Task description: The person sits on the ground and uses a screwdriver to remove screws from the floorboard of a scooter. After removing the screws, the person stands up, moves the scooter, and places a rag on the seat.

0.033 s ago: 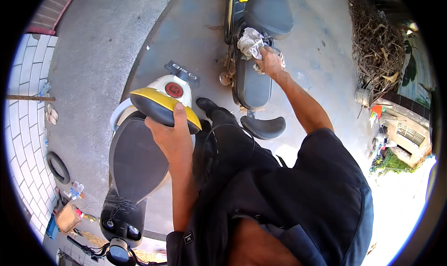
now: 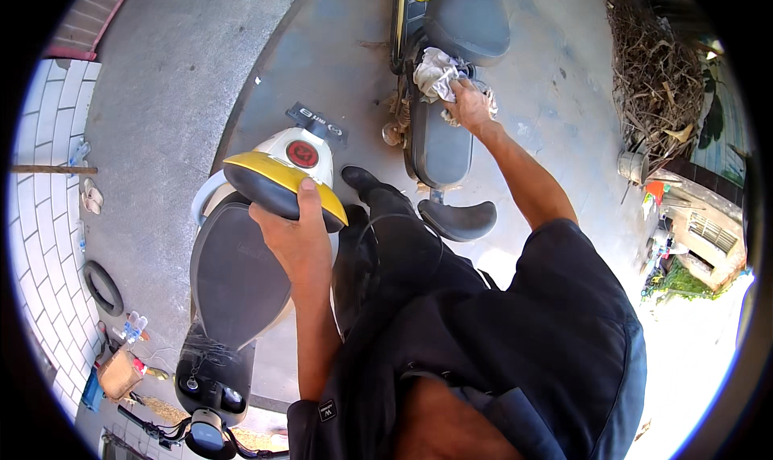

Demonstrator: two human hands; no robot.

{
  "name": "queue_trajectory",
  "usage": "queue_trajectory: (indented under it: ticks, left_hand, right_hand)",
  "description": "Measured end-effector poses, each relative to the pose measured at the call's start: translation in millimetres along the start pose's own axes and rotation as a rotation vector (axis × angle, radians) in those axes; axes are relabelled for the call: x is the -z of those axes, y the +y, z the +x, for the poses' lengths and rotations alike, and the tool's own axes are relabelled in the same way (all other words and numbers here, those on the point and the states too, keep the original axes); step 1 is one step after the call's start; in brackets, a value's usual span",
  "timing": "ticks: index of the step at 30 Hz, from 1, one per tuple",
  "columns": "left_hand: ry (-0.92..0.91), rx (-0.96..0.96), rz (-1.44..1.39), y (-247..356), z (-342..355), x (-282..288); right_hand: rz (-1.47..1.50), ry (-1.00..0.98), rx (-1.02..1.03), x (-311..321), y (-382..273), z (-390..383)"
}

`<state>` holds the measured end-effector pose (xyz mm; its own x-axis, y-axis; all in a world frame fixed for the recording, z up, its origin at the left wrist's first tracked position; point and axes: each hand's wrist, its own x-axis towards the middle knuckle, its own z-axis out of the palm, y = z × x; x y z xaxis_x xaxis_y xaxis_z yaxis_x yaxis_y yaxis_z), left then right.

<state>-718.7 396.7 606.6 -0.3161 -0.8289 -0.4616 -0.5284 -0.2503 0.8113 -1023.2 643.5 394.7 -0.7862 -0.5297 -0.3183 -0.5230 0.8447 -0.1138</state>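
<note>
My left hand (image 2: 294, 239) rests on the yellow-and-black backrest (image 2: 266, 178) of a white scooter, fingers curled over its rim. The scooter's black seat (image 2: 233, 279) lies just below that hand. My right hand (image 2: 471, 106) reaches forward and presses a crumpled white rag (image 2: 433, 72) against a second, dark scooter, where its long seat (image 2: 439, 150) meets the rear cushion (image 2: 467, 17). My black shoe (image 2: 366, 180) stands on the concrete between the two scooters.
A pile of dry brushwood (image 2: 652, 74) and a small bucket (image 2: 632, 166) lie to the right. At the left are a tiled floor (image 2: 48, 178), sandals (image 2: 91, 196), a loose tyre (image 2: 103, 287) and a cardboard box (image 2: 119, 373).
</note>
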Motion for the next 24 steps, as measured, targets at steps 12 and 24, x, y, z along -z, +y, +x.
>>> queue_trajectory:
  ticks: [12, 24]
  left_hand:
    - [0.021, 0.013, -0.1, -6, 2, -11]
    - [0.032, 0.003, -0.05, -20, 0, -13]
  right_hand:
    - [-0.296, 0.351, -0.123, -45, 20, 39]
    - [-0.186, 0.032, -0.011, -121, 114, 131]
